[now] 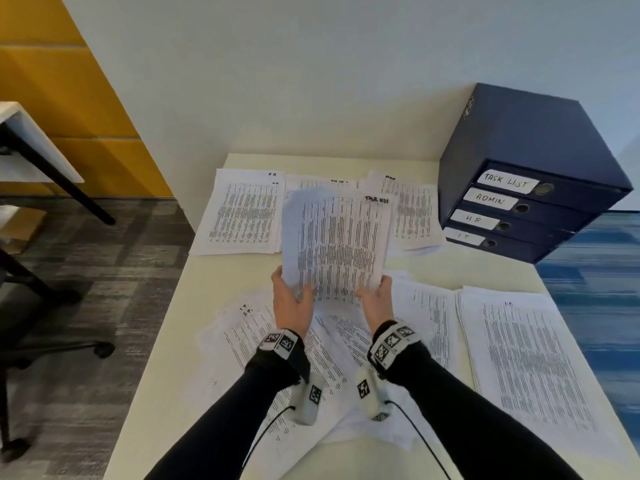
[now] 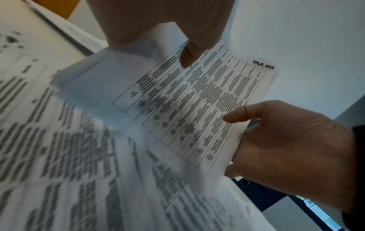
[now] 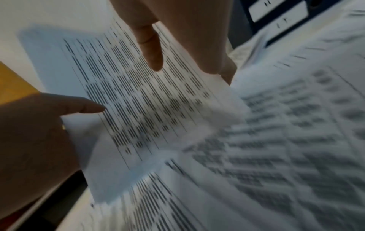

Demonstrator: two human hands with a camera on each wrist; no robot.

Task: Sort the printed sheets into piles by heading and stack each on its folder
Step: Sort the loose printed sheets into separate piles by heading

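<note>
Paper, a thin sheaf of it, is pinched at its near corners by both hands: the left hand (image 1: pixel 289 303) holds the near-left corner with the thumb on top and fingers underneath, and the right hand (image 1: pixel 375 299) does the same at the near-right corner. The held sheets (image 1: pixel 334 244) are lifted clear of the desk (image 1: pixel 166 393), tilted toward the viewer, with a handwritten "TASK LIST" heading at the top right corner. Directly beyond and partly hidden by them lies the Task List pile (image 1: pixel 325 182), flanked by the HR pile (image 1: pixel 244 216) on the left and the Admin pile (image 1: pixel 414 213) on the right. Below the wrists, unsorted sheets (image 1: pixel 332 344) are strewn loosely; an IT pile (image 1: pixel 530 358) lies near the right edge. The four blue folders (image 1: pixel 519 199) are stacked at the far right, labelled Task List, Admin, HR and IT, and no pile sits on any of them yet. The step in hand seems to be laying these sheets on the Task List pile. Done well, that means keeping both corners level so the sheaf does not fan, bringing it forward low, squaring its edges against the pile below, and releasing without nudging either neighbouring pile.
</note>
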